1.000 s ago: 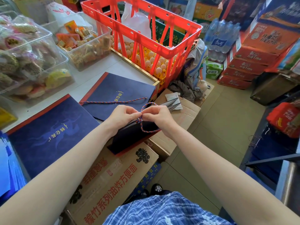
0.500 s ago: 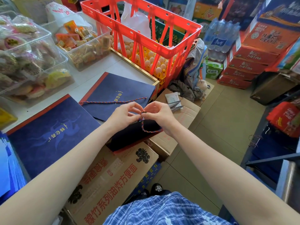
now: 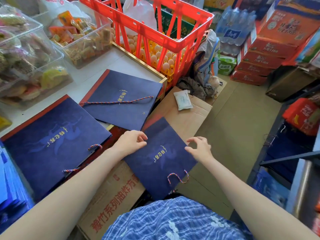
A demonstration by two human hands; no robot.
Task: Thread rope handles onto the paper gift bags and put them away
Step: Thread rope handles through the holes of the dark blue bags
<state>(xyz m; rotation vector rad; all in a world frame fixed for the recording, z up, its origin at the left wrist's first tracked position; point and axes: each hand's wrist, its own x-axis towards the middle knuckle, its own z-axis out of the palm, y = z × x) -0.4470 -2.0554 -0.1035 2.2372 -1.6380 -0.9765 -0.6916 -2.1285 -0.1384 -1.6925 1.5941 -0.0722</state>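
A navy paper gift bag [image 3: 161,153] with gold lettering lies flat in front of me across cardboard boxes. A twisted rope handle [image 3: 178,177] loops out of its near end. My left hand [image 3: 131,142] rests at the bag's left edge and my right hand [image 3: 199,148] touches its right edge with the thumb. The fingers of both are loosely curled and hold nothing. A larger navy bag [image 3: 52,139] with rope handle ends lies on the white table at the left. Behind it a third navy bag [image 3: 124,89] has a loose rope [image 3: 117,101] lying across it.
A red crate [image 3: 190,23] holding eggs stands at the table's far end, beside clear tubs of snacks [image 3: 83,40]. Cardboard boxes [image 3: 194,116] sit below the table, one with a white packet [image 3: 183,100] on it. Red cartons [image 3: 263,54] are stacked on the right. Bare floor [image 3: 233,135] shows between them.
Both hands have let go of the rope they were working near the bag's top. The bag has gone from partly open to lying flat, handle end toward me, hands at its sides.
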